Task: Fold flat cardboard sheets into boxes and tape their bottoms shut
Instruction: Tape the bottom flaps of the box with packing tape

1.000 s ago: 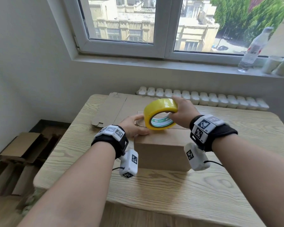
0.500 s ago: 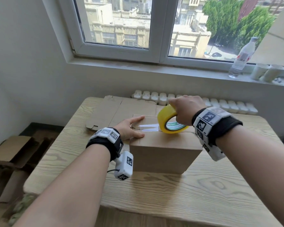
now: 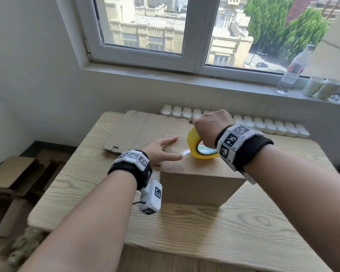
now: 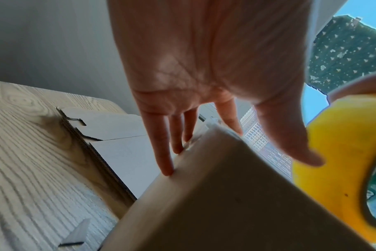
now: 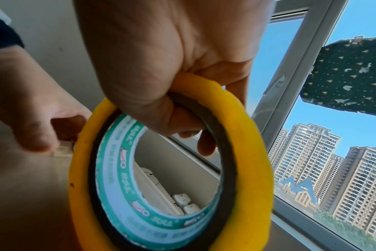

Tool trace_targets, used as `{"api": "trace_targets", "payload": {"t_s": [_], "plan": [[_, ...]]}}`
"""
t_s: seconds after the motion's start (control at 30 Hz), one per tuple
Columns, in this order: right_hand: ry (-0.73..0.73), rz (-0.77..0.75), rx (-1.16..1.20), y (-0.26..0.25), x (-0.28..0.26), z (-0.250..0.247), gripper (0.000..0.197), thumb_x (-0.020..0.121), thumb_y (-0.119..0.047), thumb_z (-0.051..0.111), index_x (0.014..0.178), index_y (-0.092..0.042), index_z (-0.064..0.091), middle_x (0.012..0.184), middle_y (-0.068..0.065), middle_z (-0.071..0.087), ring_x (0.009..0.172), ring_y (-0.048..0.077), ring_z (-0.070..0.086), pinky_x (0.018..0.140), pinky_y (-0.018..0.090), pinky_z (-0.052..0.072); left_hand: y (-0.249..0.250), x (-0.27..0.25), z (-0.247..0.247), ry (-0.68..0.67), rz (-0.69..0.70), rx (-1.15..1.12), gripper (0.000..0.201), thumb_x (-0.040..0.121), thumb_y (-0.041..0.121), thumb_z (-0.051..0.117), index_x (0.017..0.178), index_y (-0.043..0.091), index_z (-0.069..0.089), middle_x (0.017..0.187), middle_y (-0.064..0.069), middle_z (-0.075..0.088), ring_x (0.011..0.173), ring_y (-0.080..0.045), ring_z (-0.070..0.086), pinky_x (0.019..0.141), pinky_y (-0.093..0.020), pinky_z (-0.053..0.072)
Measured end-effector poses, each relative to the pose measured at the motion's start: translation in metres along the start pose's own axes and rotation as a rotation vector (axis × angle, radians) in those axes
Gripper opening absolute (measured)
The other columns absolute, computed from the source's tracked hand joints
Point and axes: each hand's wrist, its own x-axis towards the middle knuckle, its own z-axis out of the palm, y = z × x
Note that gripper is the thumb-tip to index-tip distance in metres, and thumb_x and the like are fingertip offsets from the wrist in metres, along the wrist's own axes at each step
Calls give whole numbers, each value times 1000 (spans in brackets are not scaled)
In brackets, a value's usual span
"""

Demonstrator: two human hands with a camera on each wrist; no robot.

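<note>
A folded brown cardboard box [image 3: 200, 185] stands on the wooden table [image 3: 243, 232], closed flaps facing up. My left hand [image 3: 161, 149] lies flat on the left part of the box top [image 4: 225, 195], fingers straight, thumb pressing the tape end [image 3: 185, 153]. My right hand [image 3: 210, 126] grips the yellow tape roll [image 3: 194, 146] from above, thumb inside its core [image 5: 161, 169] and fingers over the rim. The roll stands on edge on the box top, and a short clear strip runs from it to my left thumb.
A stack of flat cardboard sheets [image 3: 143, 130] lies on the table behind the box. More cardboard [image 3: 10, 173] lies on the floor at the left. A white radiator [image 3: 263, 126] runs behind the table. A bottle [image 3: 292, 69] and cups [image 3: 322, 88] stand on the windowsill.
My right hand lowered the roll onto the box top and drew it right, pulling out a short strip. My left hand stayed on the box, holding the tape end down.
</note>
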Motion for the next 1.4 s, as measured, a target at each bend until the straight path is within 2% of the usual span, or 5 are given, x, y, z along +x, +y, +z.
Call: {"api": "trace_targets", "payload": {"t_s": [0.27,0.5,0.67,1.07,1.4], "plan": [[-29,29,-15,-6,3,0,23,94,-10,44,108,-18,58,84,-3,53,76,21,51,64,30,36,-1,7,8,227,-4,49,47,78,33,76,121,45,62,130,6,58,109,-10,54,85,-18,39],[-31,38,-20,-11,3,-1,23,91,-10,46,110,-18,57,95,-2,63,92,23,62,64,30,33,21,22,17,312,-54,359,59,64,49,82,113,31,55,123,-3,48,114,-24,51,94,-40,46],[67,53,40,-8,1,7,30,90,-14,48,120,-15,45,104,0,62,97,23,62,64,31,34,43,24,27,388,1,673,40,74,39,77,109,28,60,122,-4,42,119,-25,38,96,-37,41],[95,266,992,52,-26,71,39,76,-13,68,112,-19,53,98,1,59,92,23,57,72,29,40,46,19,57,335,-55,295,14,83,26,64,71,20,59,89,-8,69,92,-32,63,74,-28,46],[91,198,853,57,-18,84,26,83,-11,51,108,-15,45,91,7,55,83,28,54,66,33,39,46,26,53,299,-75,279,11,74,24,77,74,16,70,78,2,70,78,-17,63,67,-23,46]]}}
